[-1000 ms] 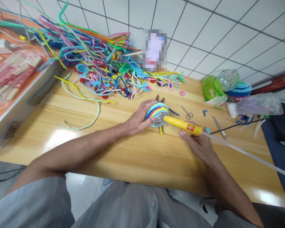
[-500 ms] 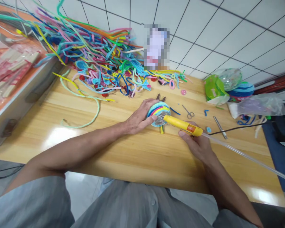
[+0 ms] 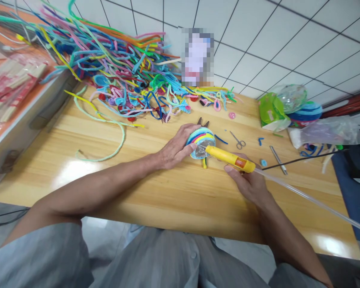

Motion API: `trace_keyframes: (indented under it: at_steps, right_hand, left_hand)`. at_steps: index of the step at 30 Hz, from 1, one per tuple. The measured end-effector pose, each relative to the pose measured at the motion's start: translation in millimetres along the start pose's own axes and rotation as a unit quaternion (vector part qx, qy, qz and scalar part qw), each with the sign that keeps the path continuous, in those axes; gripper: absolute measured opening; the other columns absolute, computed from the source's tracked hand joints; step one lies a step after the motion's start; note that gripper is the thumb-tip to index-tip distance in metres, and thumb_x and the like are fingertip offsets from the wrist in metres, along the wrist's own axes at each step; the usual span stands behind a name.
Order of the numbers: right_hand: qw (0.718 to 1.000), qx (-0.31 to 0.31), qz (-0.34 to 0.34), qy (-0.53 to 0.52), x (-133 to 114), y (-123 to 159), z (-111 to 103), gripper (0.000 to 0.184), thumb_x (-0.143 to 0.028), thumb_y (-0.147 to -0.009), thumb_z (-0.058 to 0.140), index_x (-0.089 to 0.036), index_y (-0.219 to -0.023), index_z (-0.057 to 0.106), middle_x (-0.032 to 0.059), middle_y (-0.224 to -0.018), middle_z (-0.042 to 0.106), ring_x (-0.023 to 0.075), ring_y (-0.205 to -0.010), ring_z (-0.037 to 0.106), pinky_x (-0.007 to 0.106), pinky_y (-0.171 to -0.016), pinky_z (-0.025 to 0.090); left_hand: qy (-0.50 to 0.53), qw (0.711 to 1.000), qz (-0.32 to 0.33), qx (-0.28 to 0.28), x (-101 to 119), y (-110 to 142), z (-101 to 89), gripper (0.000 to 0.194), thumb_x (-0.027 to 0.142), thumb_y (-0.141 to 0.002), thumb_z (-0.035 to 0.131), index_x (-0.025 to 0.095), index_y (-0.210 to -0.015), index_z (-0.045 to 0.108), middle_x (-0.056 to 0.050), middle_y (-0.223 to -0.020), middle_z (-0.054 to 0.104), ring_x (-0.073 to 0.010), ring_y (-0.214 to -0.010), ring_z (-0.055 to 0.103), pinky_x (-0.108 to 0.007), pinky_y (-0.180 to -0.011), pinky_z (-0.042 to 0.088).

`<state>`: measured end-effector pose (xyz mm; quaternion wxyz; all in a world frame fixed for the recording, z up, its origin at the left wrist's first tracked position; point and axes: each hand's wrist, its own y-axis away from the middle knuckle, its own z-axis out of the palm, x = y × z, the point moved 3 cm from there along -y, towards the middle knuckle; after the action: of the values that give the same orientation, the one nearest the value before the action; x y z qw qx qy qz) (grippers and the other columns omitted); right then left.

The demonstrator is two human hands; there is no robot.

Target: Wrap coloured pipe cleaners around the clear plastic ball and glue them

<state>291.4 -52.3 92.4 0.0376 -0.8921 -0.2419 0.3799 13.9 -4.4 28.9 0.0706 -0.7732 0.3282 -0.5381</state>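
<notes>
My left hand (image 3: 180,147) is closed around the left side of a round piece wrapped in striped pipe cleaners (image 3: 201,138), in blue, pink, yellow and pale green. A greyish, shiny patch shows on its near side. My right hand (image 3: 249,179) grips a yellow glue gun (image 3: 228,157), a clear glue stick (image 3: 288,185) trailing from its rear to the right. The gun's nozzle points left at the greyish patch; whether it touches is too small to tell. Behind the round piece, dark plier tips (image 3: 203,122) poke out. A short yellow piece (image 3: 205,163) shows just below it.
A tangled heap of pipe cleaners (image 3: 123,68) covers the back left. Small scissors (image 3: 238,141), a silver pen-like tool (image 3: 278,160) and a green packet (image 3: 273,112) lie to the right. A blurred phone-like screen (image 3: 197,58) leans on the tiled wall. Wrapped chopsticks (image 3: 18,88) lie far left.
Almost nothing differs. The glue gun has shifted very slightly left, its nozzle still at the round piece, and the view has moved a little. Both hands keep their hold.
</notes>
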Motion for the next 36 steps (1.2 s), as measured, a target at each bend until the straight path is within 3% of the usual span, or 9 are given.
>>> trace_keyframes:
  at_steps: [9, 15, 36]
  right_hand:
    - [0.998, 0.021, -0.048, 0.034, -5.2, 0.1, 1.5, 0.016, -0.033, -0.108, 0.068, -0.024, -0.121, 0.074, 0.0046, -0.102, 0.083, 0.0227, -0.085, 0.079, 0.033, -0.073, 0.062]
    - [0.997, 0.028, -0.062, 0.023, -4.9, -0.4, 2.8, 0.013, -0.028, -0.108, 0.067, -0.025, -0.12, 0.072, 0.0058, -0.108, 0.081, 0.0231, -0.095, 0.08, 0.035, -0.084, 0.064]
    - [0.996, 0.032, -0.082, 0.032, -2.5, 0.5, 5.6, 0.013, -0.028, -0.108, 0.066, -0.026, -0.121, 0.07, 0.0052, -0.106, 0.08, 0.0236, -0.093, 0.079, 0.036, -0.083, 0.065]
  left_hand:
    - [-0.001, 1.0, -0.007, -0.013, 1.2, -0.5, -1.1, 0.067, 0.059, -0.117, 0.037, 0.019, -0.171, 0.038, -0.021, -0.169, 0.047, -0.0353, -0.163, 0.041, -0.061, -0.14, 0.035]
    - [-0.006, 1.0, -0.011, -0.01, -0.2, -0.6, -0.4, 0.068, 0.06, -0.117, 0.037, 0.02, -0.171, 0.037, -0.02, -0.169, 0.047, -0.0343, -0.163, 0.041, -0.06, -0.14, 0.036]
    - [-0.006, 1.0, -0.006, -0.011, -0.1, -0.7, -1.4, 0.065, 0.058, -0.118, 0.038, 0.021, -0.171, 0.037, -0.02, -0.169, 0.047, -0.0339, -0.162, 0.042, -0.063, -0.14, 0.037]
